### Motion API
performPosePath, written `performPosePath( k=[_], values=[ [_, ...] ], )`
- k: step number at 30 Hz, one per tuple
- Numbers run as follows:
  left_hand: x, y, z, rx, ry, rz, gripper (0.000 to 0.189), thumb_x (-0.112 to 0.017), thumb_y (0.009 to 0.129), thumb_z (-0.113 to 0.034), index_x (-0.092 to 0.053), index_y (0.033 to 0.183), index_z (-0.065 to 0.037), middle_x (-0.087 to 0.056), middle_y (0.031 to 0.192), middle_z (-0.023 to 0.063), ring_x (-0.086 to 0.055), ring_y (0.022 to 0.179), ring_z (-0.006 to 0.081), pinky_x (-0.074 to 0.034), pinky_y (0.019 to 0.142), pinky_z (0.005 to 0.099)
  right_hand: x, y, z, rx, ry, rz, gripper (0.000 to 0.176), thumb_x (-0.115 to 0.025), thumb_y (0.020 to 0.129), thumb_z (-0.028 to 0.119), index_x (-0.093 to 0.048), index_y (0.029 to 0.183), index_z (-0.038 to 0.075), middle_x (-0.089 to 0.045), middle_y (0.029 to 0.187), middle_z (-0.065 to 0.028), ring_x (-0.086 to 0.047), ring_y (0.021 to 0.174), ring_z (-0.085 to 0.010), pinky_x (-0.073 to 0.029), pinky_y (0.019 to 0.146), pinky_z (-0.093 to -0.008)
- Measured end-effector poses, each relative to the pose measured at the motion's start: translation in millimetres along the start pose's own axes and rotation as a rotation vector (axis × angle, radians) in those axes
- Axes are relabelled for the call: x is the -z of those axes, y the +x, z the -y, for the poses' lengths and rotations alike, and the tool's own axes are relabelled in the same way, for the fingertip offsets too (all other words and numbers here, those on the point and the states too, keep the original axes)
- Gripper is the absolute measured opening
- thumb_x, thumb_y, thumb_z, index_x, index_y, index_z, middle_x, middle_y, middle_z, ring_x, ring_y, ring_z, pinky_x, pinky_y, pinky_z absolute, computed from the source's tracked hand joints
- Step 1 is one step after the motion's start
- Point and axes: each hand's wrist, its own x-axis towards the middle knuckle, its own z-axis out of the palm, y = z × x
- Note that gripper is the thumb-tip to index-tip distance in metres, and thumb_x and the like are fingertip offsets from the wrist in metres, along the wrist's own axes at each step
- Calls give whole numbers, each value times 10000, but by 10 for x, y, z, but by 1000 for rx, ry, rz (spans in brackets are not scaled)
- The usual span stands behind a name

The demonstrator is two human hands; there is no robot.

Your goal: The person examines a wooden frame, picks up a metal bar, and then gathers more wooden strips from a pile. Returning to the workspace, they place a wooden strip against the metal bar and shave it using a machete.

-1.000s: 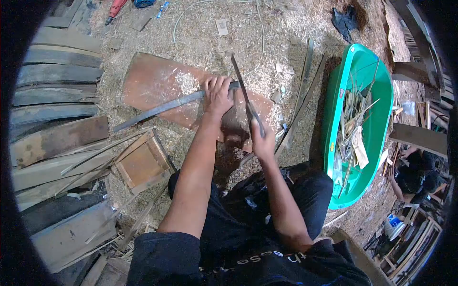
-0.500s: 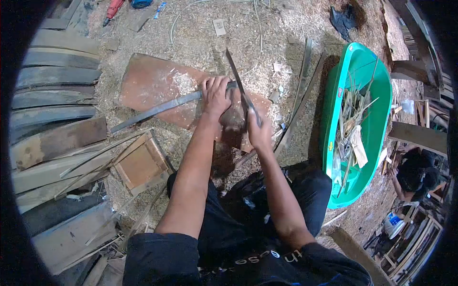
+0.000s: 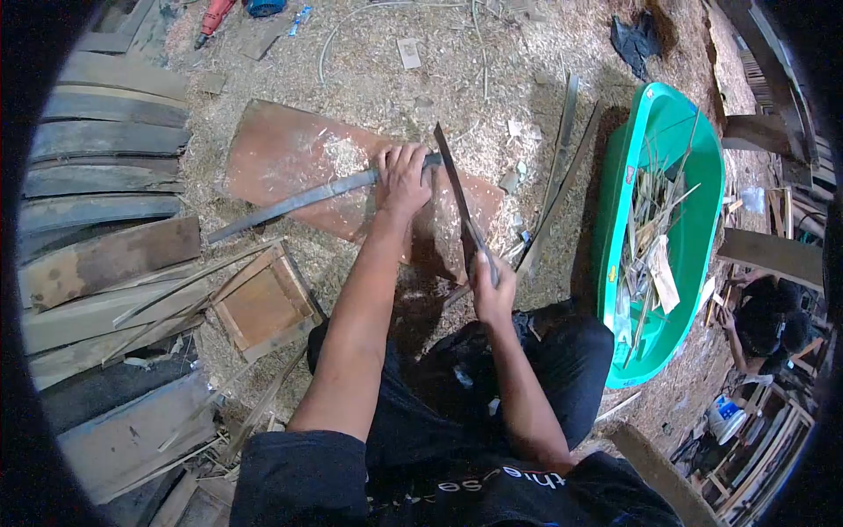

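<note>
My left hand (image 3: 404, 180) is closed over a curved grey wooden strip (image 3: 316, 198), near its right end. That strip lies slantwise across a reddish-brown board (image 3: 281, 145) on the ground, and the board is dusted with pale shavings. In my right hand (image 3: 493, 290) is the handle of a handsaw (image 3: 458, 189), its long dark blade pointing up and away from me. The blade passes just right of the strip's end and over the board; its tip reaches beyond the board's middle.
A green tub (image 3: 645, 220) with wood scraps stands at right, beside long strips (image 3: 562, 167). Curved planks (image 3: 105, 140) are stacked at left, near a small wooden frame (image 3: 268, 303). A red power tool (image 3: 213, 19) lies far off. Another person (image 3: 768, 325) crouches at far right.
My right hand has drawn the handsaw back toward me and slightly right, along the blade's length. My left hand stays on the strip.
</note>
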Motion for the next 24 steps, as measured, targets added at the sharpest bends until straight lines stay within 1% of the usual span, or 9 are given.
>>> performPosePath(
  k=[1,4,7,9,11,12,13,15,24],
  values=[
    [-13,-68,-5,1,-21,11,339,-681,785,-179,-608,1101,-83,-592,1151,83,-508,1140,283,-290,1052,466,-24,21,84,-67,5,9,380,-504,1010,313,-667,1163,6,-554,657,9,-539,596,-53,-434,543,-241],
    [-74,-56,40,-3,-44,-5,333,-683,787,-159,-608,1101,-77,-591,1173,86,-501,1159,288,-283,1058,467,-331,598,19,99,-15,-124,388,-491,1012,317,-667,1149,0,-578,673,-11,-583,631,-61,-454,538,-249],
    [-45,-55,-17,19,-57,37,333,-682,791,-160,-608,1106,-78,-590,1176,86,-499,1160,287,-282,1059,466,-123,31,112,-83,10,-29,379,-507,1002,318,-679,1094,-7,-594,704,-23,-584,661,-95,-469,579,-278],
    [-12,12,26,34,-38,44,338,-685,791,-161,-608,1110,-80,-591,1177,85,-499,1160,284,-283,1058,466,-117,-27,50,58,46,-94,365,-527,991,319,-688,1039,-4,-593,737,-36,-551,620,-141,-479,602,-328],
    [-26,-47,4,24,-24,62,346,-692,787,-163,-609,1113,-82,-591,1178,82,-499,1160,279,-285,1055,466,-132,104,-15,-132,105,-63,358,-536,987,319,-688,1022,-2,-587,735,-33,-530,613,-145,-466,611,-340],
    [-28,-46,0,18,-13,29,350,-700,778,-158,-613,1111,-91,-596,1167,76,-506,1152,274,-292,1047,465,-218,406,-93,62,-106,-88,348,-546,982,314,-682,981,-6,-557,687,-11,-489,588,-116,-419,560,-320],
    [-27,-71,-4,9,-12,23,349,-697,777,-169,-613,1106,-91,-593,1155,71,-508,1143,267,-292,1047,464,-270,507,215,-56,-28,-78,344,-555,976,302,-669,925,-19,-515,632,14,-447,576,-101,-378,539,-308],
    [-49,-62,26,-4,-8,9,346,-693,774,-192,-614,1096,-90,-587,1132,62,-514,1126,251,-293,1048,462,-323,526,78,0,108,-82,346,-558,973,292,-666,907,-30,-515,616,13,-437,561,-96,-378,528,-306],
    [0,59,64,-56,-6,60,377,-715,767,-185,-603,1114,-87,-581,1173,86,-490,1203,277,-223,1127,486,-319,571,88,93,-9,-106,333,-571,956,293,-667,883,-17,-571,637,-38,-516,623,-106,-432,580,-316]
  ],
)
